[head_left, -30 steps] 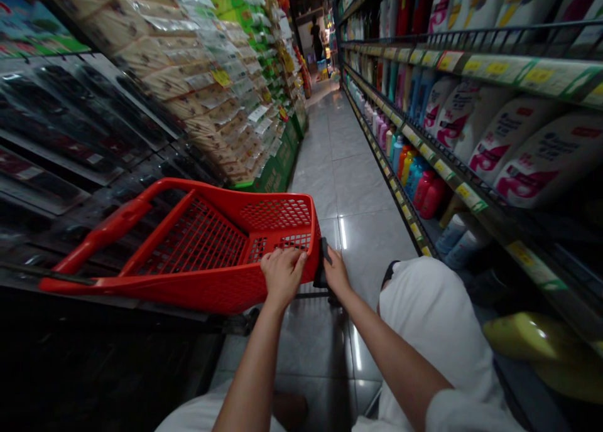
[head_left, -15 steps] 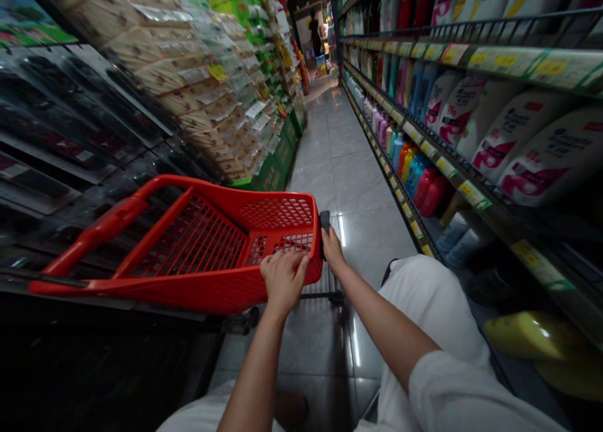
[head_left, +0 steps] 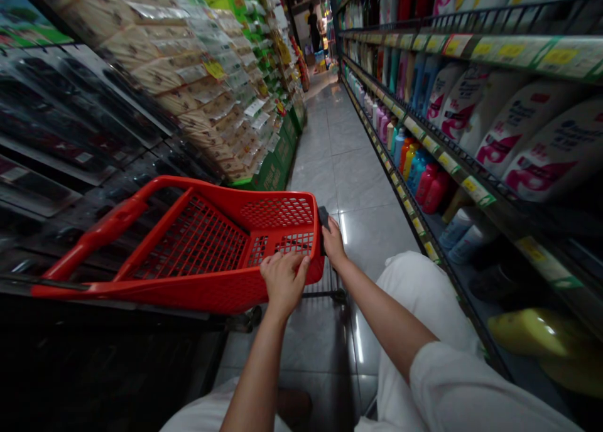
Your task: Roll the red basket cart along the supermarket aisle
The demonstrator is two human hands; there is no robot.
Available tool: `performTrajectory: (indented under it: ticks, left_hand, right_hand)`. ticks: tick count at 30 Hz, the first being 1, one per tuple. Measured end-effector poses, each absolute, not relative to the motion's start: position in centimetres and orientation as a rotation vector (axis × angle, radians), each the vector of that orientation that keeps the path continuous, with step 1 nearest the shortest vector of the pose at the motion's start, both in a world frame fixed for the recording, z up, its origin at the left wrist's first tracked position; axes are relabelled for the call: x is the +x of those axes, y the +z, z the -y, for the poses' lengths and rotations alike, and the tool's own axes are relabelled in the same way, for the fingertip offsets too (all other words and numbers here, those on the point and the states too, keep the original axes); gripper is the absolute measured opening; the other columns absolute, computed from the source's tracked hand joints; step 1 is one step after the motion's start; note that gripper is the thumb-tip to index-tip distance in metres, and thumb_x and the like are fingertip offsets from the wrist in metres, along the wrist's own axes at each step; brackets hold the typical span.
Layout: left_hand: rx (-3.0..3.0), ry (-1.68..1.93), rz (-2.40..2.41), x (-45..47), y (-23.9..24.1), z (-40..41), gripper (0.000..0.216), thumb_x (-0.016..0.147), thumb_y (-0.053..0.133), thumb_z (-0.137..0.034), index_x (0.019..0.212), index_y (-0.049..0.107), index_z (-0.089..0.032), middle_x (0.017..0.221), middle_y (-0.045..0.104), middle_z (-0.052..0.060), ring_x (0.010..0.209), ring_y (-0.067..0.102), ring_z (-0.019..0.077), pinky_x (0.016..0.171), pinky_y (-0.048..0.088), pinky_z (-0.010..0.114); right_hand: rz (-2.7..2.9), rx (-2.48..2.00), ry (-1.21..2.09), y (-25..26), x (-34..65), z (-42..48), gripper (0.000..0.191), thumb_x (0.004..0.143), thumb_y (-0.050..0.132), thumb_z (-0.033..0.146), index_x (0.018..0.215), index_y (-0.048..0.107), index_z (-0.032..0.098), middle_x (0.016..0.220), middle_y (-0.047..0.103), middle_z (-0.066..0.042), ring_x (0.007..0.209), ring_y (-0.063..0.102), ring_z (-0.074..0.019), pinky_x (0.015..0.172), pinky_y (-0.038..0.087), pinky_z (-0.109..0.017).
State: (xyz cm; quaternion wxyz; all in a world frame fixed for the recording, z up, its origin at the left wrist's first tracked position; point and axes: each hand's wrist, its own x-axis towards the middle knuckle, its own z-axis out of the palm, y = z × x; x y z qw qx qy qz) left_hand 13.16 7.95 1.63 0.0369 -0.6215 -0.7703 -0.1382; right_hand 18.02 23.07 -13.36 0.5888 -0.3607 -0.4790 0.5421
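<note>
An empty red plastic shopping basket (head_left: 207, 243) with a red handle lies low in the aisle, tilted toward the left shelves. My left hand (head_left: 284, 282) grips its near rim, fingers curled over the edge. At the basket's right corner, my right hand (head_left: 333, 240) holds a black handle piece (head_left: 323, 217). My knee in white trousers (head_left: 419, 294) is bent just right of the basket.
Shelves of packaged goods (head_left: 221, 86) line the left side. On the right, racks hold bottles and white refill pouches (head_left: 509, 130) behind yellow price tags. A grey tiled aisle floor (head_left: 339, 162) runs ahead. A person (head_left: 314, 27) stands at the far end.
My right hand has slid up along the basket's right corner onto the black handle piece. The basket has shifted slightly, and my left hand has kept its grip on the rim.
</note>
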Motion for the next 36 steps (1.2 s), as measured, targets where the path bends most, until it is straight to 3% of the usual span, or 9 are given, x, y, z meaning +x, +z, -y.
performTrajectory:
  ticks: [5,9,13,15,20,28,36]
  left_hand:
    - [-1.896,-0.437,2.379,12.9,1.6,-8.1,0.035,0.096,0.046,-0.041,0.084,0.075,-0.026,0.091,0.077,0.001,0.088,0.061,0.0217,0.089,0.031,0.042]
    - [-1.891,-0.425,2.387,12.8,1.6,-7.9,0.034,0.096,0.047,-0.040,0.084,0.075,-0.025,0.093,0.077,0.000,0.089,0.062,0.0221,0.089,0.031,0.042]
    - [-1.892,-0.398,2.385,12.7,1.6,-8.0,0.033,0.096,0.047,-0.040,0.086,0.075,-0.026,0.094,0.077,0.001,0.089,0.062,0.0226,0.088,0.032,0.043]
    - [-1.882,-0.407,2.382,12.8,1.6,-8.2,0.033,0.096,0.047,-0.039,0.087,0.075,-0.026,0.094,0.078,0.001,0.090,0.062,0.0228,0.089,0.032,0.043]
    - [-1.870,-0.436,2.380,12.8,1.5,-8.8,0.031,0.095,0.048,-0.040,0.089,0.076,-0.027,0.097,0.077,0.001,0.092,0.062,0.0233,0.091,0.032,0.043]
    - [-1.878,-0.431,2.380,12.6,1.2,-9.1,0.032,0.095,0.047,-0.040,0.091,0.076,-0.027,0.096,0.077,0.001,0.091,0.061,0.0230,0.091,0.032,0.043]
    - [-1.833,-0.454,2.399,12.6,1.0,-10.1,0.030,0.094,0.049,-0.041,0.088,0.075,-0.027,0.100,0.077,0.002,0.093,0.061,0.0233,0.093,0.031,0.043]
  right_hand:
    - [0.967,-0.934,1.545,-16.6,18.2,-19.6,0.035,0.087,0.054,0.037,0.111,0.071,0.018,0.094,0.075,-0.003,0.102,0.065,-0.0226,0.090,0.052,-0.035]
    - [1.024,-0.902,1.428,-15.7,18.3,-19.3,0.042,0.087,0.053,0.036,0.124,0.066,0.021,0.113,0.072,-0.005,0.113,0.061,-0.0223,0.100,0.048,-0.036]
    - [1.162,-0.814,1.230,-14.0,18.2,-21.2,0.052,0.087,0.052,0.034,0.137,0.056,0.021,0.141,0.056,-0.008,0.132,0.049,-0.0213,0.116,0.034,-0.038]
    - [1.162,-0.819,1.223,-14.3,18.1,-21.3,0.051,0.087,0.051,0.034,0.135,0.058,0.021,0.139,0.057,-0.008,0.131,0.049,-0.0215,0.116,0.033,-0.039]
    - [1.107,-0.930,1.378,-16.9,18.0,-18.8,0.043,0.087,0.052,0.036,0.125,0.066,0.024,0.113,0.073,-0.003,0.117,0.059,-0.0238,0.102,0.047,-0.042]
    - [1.210,-0.806,1.148,-13.0,18.4,-19.7,0.051,0.089,0.048,0.029,0.138,0.055,0.021,0.144,0.054,-0.008,0.134,0.048,-0.0208,0.117,0.032,-0.040]
    - [1.171,-0.984,1.324,-16.0,18.2,-17.3,0.048,0.087,0.047,0.025,0.134,0.058,0.027,0.119,0.071,-0.001,0.121,0.057,-0.0206,0.107,0.045,-0.040]
